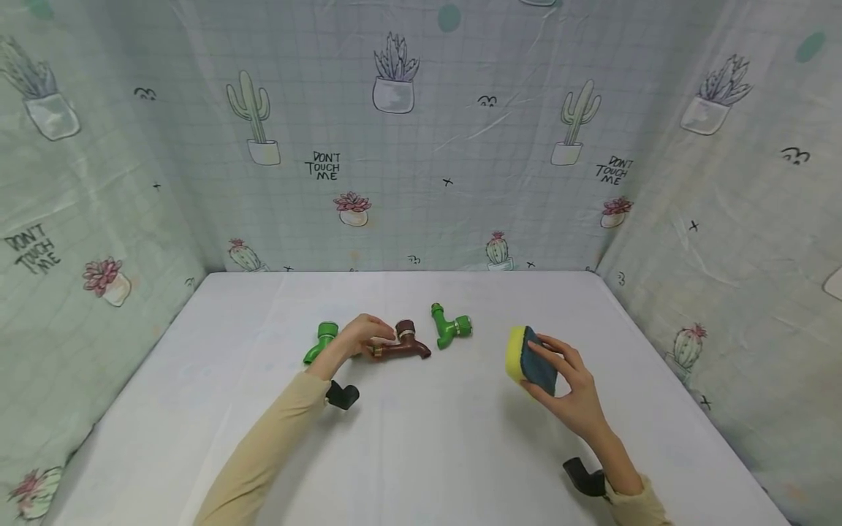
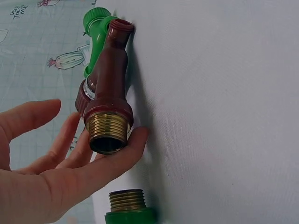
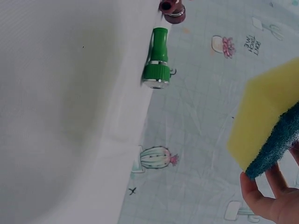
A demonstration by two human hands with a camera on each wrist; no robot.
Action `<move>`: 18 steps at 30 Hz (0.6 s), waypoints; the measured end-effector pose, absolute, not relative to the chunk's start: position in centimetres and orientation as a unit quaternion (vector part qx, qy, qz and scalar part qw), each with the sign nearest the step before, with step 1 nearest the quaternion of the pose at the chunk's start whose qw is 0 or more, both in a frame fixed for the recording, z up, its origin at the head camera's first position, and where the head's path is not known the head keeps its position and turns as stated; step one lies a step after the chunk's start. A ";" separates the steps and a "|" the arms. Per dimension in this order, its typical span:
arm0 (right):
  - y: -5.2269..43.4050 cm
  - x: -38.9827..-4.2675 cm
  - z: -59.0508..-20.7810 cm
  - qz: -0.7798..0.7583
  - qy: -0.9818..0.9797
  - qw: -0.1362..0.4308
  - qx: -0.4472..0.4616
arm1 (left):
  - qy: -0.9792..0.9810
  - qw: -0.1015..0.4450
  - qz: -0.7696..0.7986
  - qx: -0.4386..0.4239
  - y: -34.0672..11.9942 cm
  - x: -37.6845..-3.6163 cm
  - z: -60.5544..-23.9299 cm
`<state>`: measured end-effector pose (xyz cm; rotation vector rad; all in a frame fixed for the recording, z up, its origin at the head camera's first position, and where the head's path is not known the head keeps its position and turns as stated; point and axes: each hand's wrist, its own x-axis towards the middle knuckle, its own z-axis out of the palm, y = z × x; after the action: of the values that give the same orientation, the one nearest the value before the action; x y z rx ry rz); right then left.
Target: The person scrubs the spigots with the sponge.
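My left hand (image 1: 358, 336) is at the brass threaded end of a brown tap (image 1: 406, 347), which lies on the table. In the left wrist view, the thumb and some fingers lie around the brass thread (image 2: 108, 128), while one finger stands apart from it. My right hand (image 1: 575, 394) grips a yellow sponge (image 1: 516, 354) with a dark scouring side, held above the table on its edge between thumb and fingers. A green tap (image 1: 322, 340) is partly behind the left hand, and another green tap (image 1: 450, 325) lies right of the brown one.
A black elbow fitting (image 1: 343, 395) lies by the left forearm, partly covered by the sleeve. Another black elbow fitting (image 1: 584, 478) is beside the right wrist. The white table (image 1: 421, 453) is bordered by a cactus-print cloth (image 1: 421, 146) at the back and sides.
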<state>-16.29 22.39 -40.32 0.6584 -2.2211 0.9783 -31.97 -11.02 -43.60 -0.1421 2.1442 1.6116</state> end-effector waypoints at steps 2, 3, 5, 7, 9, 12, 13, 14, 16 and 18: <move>22.3 -16.4 -40.4 0.372 -0.838 0.308 0.252 | 0.769 0.221 0.598 -0.056 -11.2 -31.9 -43.6; 22.2 -16.5 -40.4 0.374 -0.838 0.308 0.253 | 0.763 0.217 0.606 -0.060 -11.2 -31.9 -43.6; 22.1 -16.6 -40.4 0.374 -0.837 0.308 0.255 | 0.748 0.210 0.625 -0.072 -11.3 -31.9 -43.7; 22.0 -16.6 -40.4 0.374 -0.837 0.307 0.255 | 0.732 0.208 0.644 -0.080 -11.3 -31.9 -43.7; 22.0 -16.6 -40.5 0.373 -0.838 0.306 0.254 | 0.721 0.209 0.655 -0.083 -11.4 -31.8 -43.6; 22.1 -16.5 -40.5 0.370 -0.843 0.303 0.248 | 0.717 0.213 0.658 -0.082 -11.7 -31.7 -43.4; 22.1 -16.5 -40.6 0.369 -0.844 0.302 0.245 | 0.719 0.214 0.657 -0.079 -11.8 -31.7 -43.3; 22.1 -16.5 -40.6 0.368 -0.845 0.301 0.243 | 0.721 0.215 0.654 -0.075 -11.9 -31.7 -43.3; 22.1 -16.4 -40.7 0.366 -0.849 0.299 0.237 | 0.726 0.213 0.650 -0.072 -12.0 -31.7 -43.2; 22.1 -16.4 -40.8 0.364 -0.852 0.296 0.233 | 0.735 0.207 0.642 -0.063 -12.0 -31.6 -43.1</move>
<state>-16.39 22.14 -40.82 0.6204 -2.2659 0.9684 -31.61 -11.99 -43.06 -0.1768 2.0465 1.7886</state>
